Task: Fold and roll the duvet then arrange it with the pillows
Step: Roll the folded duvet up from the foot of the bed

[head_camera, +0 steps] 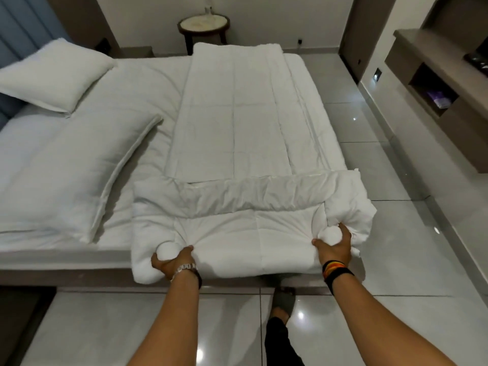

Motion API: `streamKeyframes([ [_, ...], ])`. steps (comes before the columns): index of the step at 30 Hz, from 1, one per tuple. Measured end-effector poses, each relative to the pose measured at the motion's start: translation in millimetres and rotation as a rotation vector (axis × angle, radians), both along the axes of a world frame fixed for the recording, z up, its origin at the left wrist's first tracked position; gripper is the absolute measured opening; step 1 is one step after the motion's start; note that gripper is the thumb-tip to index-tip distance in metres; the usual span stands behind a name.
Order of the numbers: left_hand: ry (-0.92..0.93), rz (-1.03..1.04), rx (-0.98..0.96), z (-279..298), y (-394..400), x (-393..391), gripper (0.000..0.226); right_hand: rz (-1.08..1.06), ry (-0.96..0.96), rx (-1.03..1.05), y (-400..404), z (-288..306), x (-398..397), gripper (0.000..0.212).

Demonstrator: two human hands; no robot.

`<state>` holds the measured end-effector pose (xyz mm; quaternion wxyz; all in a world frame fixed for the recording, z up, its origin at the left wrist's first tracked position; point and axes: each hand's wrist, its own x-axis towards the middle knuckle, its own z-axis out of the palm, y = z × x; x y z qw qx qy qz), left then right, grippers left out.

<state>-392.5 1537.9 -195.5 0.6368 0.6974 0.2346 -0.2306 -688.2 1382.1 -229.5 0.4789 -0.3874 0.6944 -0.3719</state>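
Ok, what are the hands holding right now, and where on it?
Both hold the duvet by its near folded end: the left hand bunches fabric toward the left corner, the right hand toward the right corner.

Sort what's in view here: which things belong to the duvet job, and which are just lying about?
Job:
duvet, near end gripped by left hand and right hand
far pillow
near pillow
bed

Lying about:
round side table
wall shelf unit, contents too dim to tell
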Motion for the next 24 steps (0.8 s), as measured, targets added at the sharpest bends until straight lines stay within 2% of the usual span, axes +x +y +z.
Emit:
streamKeyframes([
  [5,0.033,-0.057,0.045,28,67,-14,0.105,0.002,0.071,0.039,71,34,-15,0.092],
  [6,0.083,-0.036,-0.004,32,70,-10,0.104,0.015,0.098,0.039,73,43,-13,0.092],
  [9,0.27,0.113,-0.18,58,62,6,0.106,0.033,0.18,0.029,55,77,6,0.085],
  [11,0.293,0.171,-0.242,74,37,28,0.092,0.034,0.217,0.004,24,102,28,0.076],
  [13,0.281,0.172,-0.285,85,-5,55,0.094,0.009,0.17,0.001,-18,126,54,0.074],
  [15,0.164,0.023,-0.31,97,-50,81,0.106,-0.006,0.077,-0.03,-73,140,81,0.078],
  [16,0.005,-0.149,-0.242,97,-76,95,0.111,0.02,0.039,-0.078,-102,146,94,0.081],
  [18,-0.219,-0.385,-0.319,98,-121,121,0.113,0.104,0.0,-0.223,-153,153,115,0.081],
  [21,-0.382,-0.496,-0.312,83,-178,150,0.091,0.189,0.042,-0.355,-205,140,133,0.073],
  [23,-0.427,-0.516,-0.202,57,-197,149,0.076,0.191,0.187,-0.381,-208,107,131,0.069],
  [24,-0.417,-0.492,-0.082,42,-203,144,0.074,0.165,0.254,-0.371,-205,85,128,0.071],
])
